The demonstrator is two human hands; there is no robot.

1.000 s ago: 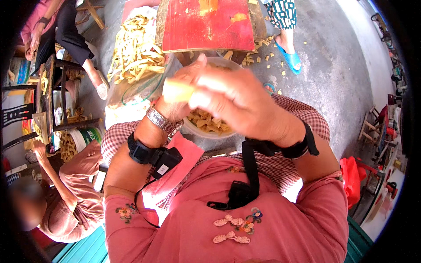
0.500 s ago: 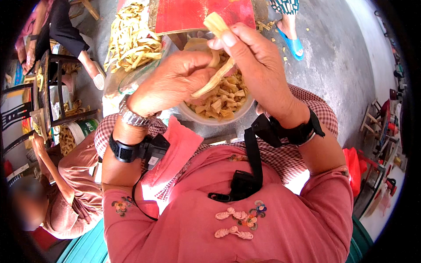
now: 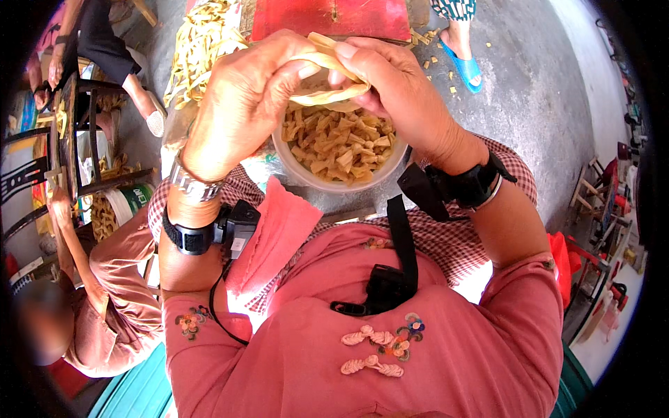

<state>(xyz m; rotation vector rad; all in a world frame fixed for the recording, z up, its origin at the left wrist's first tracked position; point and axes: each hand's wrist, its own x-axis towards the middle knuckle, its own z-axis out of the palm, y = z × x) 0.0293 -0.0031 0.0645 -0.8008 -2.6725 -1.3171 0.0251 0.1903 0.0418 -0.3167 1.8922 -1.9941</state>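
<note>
A pale yellow dried strip (image 3: 327, 96) forms a bent loop between my two hands. My left hand (image 3: 251, 97) grips one side of it, fingers curled; my right hand (image 3: 390, 90) has thumb and fingers closed on the other side. Beneath them, between my knees, a round whitish plastic bowl (image 3: 334, 187) holds many short chopped pieces (image 3: 341, 150) of similar material. Part of the bowl is hidden by my hands.
A red board (image 3: 327, 15) lies ahead, beside a heap of yellow strips (image 3: 202, 42). Co-workers sit at left near a wooden chair (image 3: 77, 167). A blue-slippered foot (image 3: 467, 73) is ahead right. A pink cloth (image 3: 272, 230) lies on my lap.
Both hands have risen toward the red board, uncovering more of the bowl. My left hand moved up, and the strip, earlier held slanting, is now bent into a loop.
</note>
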